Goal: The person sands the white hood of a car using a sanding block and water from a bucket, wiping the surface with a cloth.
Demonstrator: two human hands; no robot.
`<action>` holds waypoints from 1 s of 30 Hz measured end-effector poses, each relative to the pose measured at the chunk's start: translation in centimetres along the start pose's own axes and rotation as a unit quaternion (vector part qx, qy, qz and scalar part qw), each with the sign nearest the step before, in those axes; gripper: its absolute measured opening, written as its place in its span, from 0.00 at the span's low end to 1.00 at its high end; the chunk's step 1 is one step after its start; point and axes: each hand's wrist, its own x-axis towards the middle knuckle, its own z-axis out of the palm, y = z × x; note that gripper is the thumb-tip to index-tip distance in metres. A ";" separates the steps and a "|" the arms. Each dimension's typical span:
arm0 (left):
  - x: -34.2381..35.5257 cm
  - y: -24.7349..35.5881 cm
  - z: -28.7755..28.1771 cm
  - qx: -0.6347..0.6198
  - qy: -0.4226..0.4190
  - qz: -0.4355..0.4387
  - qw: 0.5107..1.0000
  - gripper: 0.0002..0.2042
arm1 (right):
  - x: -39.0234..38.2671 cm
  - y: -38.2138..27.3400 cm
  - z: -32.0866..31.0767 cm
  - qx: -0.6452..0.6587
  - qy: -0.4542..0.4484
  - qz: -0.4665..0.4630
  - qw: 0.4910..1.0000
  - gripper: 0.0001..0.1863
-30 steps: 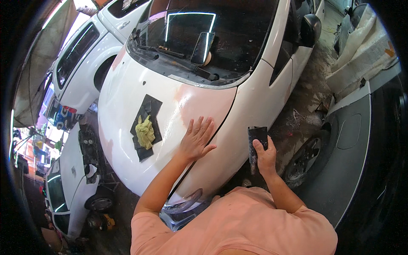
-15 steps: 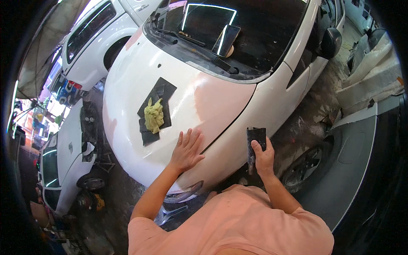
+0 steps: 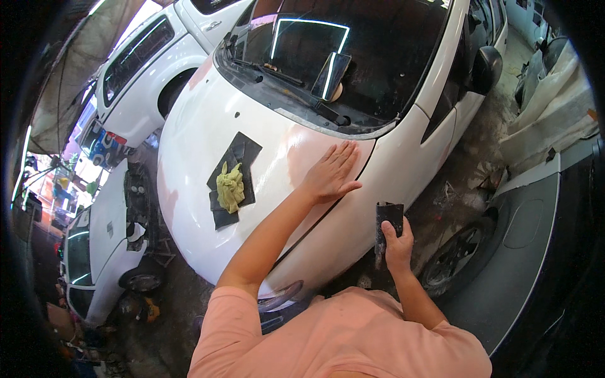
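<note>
My left hand (image 3: 332,171) lies flat, fingers stretched, on the pinkish filler patch (image 3: 300,151) near the windshield end of the white car hood (image 3: 208,120). Held by my right hand (image 3: 398,247) beside the fender is a black sanding block (image 3: 382,234), its thumb and fingers closed round it. It looks dusty and seems to have dark sandpaper on it, apart from the car body. On the hood to the left of my arm lie dark sandpaper sheets (image 3: 247,154), with a crumpled yellow-green cloth (image 3: 230,189) on top.
A phone (image 3: 331,75) leans at the base of the windshield (image 3: 372,57). Close on my right stands a grey car panel with a wheel (image 3: 457,255). A white car (image 3: 104,227) and a white pickup (image 3: 135,69) stand to the left. The side mirror (image 3: 487,70) juts out at right.
My left hand has slid up the hood toward the windshield, onto the pinkish patch. My right hand, still holding the sanding block, has shifted slightly right and down.
</note>
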 end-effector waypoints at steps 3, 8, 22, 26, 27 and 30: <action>0.5 -0.6 0.4 -0.008 -0.013 -0.012 1.000 0.44 | -0.3 -0.7 -0.5 -0.028 0.041 -0.003 0.999 0.21; -4.8 -2.6 0.3 0.028 -0.037 -0.083 0.995 0.43 | -0.4 -0.1 -1.7 -0.048 0.060 -0.023 0.997 0.25; -20.6 -6.3 -5.5 0.124 0.183 -0.468 0.856 0.40 | 0.2 1.5 0.4 0.027 -0.038 -0.020 0.999 0.22; -22.7 -9.0 -6.1 0.098 0.136 -0.596 0.786 0.36 | -0.8 0.7 1.7 -0.006 -0.073 -0.027 0.997 0.23; -22.7 -9.7 -5.4 0.070 0.130 -0.608 0.780 0.34 | -0.9 0.9 1.5 -0.016 -0.081 -0.022 0.996 0.22; -25.0 -12.6 -3.5 0.046 0.238 -0.551 0.798 0.29 | -1.9 1.4 2.4 -0.007 -0.127 -0.003 0.992 0.22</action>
